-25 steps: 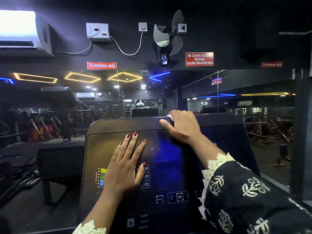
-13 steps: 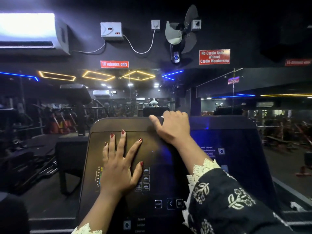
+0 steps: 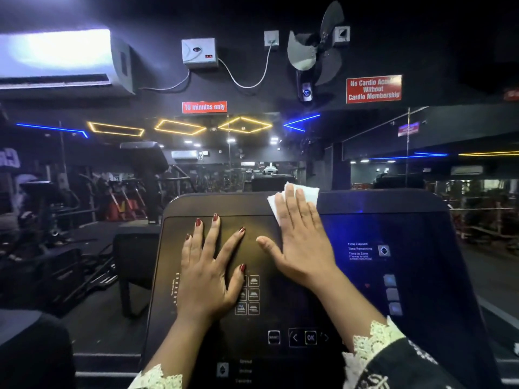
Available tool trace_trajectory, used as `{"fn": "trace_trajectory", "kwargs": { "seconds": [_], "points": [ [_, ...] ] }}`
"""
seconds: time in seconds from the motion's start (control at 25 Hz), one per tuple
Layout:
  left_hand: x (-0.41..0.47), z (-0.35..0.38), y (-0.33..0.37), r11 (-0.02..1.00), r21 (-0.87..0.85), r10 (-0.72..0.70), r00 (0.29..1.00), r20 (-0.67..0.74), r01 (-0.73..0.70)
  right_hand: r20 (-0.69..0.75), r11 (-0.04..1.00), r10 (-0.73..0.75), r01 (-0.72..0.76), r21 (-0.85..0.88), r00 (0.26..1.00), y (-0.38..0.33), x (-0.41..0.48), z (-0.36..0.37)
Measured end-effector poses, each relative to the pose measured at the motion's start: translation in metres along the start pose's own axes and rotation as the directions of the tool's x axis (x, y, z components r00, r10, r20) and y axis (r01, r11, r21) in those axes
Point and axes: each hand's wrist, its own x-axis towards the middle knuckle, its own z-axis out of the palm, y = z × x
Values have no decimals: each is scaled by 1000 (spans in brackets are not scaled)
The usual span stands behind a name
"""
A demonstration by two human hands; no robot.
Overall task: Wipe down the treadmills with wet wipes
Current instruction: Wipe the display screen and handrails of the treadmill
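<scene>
A dark treadmill console is seen from above, filling the lower middle of the view. The left hand is laid flat, palm down, on the console's left half. Its fingers are straight and spread apart, with nails painted dark red. The right hand is laid flat just beside it, nearer the console's top edge. Its fingers are held straight and close together, and the thumb is stretched out to the left. A white wet wipe is pressed under those fingers against the console's top rim, with its corners showing beyond the fingertips. Lit icons and an OK key are shown below the hands. A dark, lace-edged sleeve is seen at the right wrist. An air conditioner, a fan and a red sign reading "15 minutes only" are mounted on the black wall above. Beneath them is what appears to be a mirror reflecting gym machines, though the dimness leaves this uncertain.
</scene>
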Motion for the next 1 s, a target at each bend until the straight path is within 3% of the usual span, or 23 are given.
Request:
{"fn": "trace_trajectory", "kwargs": {
  "seconds": [0.12, 0.2, 0.32, 0.4, 0.48, 0.6, 0.68, 0.76, 0.88, 1.0],
  "points": [
    [0, 0, 3, 999, 1, -50, 999, -16, 50, -57, 977, 212, -214, -25, 976, 17, 11, -4],
    [-1, -2, 4, 984, 15, -177, 984, -11, 177, -87, 944, 330, -331, 2, 940, 7, 31, -5],
    [-1, -1, 7, 966, 52, -254, 967, 17, 253, -137, 983, 182, -174, 65, 974, -19, 61, -6],
    [-1, -1, 5, 969, 56, -241, 970, 13, 240, -79, 999, 18, -14, 45, 997, -26, 66, -6],
    [-3, -5, -6, 979, 71, -190, 982, -6, 190, -5, 1000, -19, 19, -21, 1000, -16, 65, -11],
    [-11, -12, -32, 994, 98, -55, 998, -6, 56, 29, 947, 272, -262, -188, 962, -7, 70, -24],
    [-14, -16, -44, 998, 66, -13, 1000, -8, 14, 129, 911, 382, -350, -217, 915, -23, 87, -29],
    [-16, -17, -48, 1000, 27, -9, 1000, -7, 9, 173, 947, 297, -266, -181, 939, -53, 100, -21],
    [-17, -15, -51, 1000, 8, -2, 1000, 3, 2, 22, 996, 74, -72, -45, 997, -81, 87, -2],
    [-18, -14, -51, 1000, -5, -10, 1000, 2, 10, -50, 997, 81, -82, -15, 995, -67, 57, 11]
  ]
}}
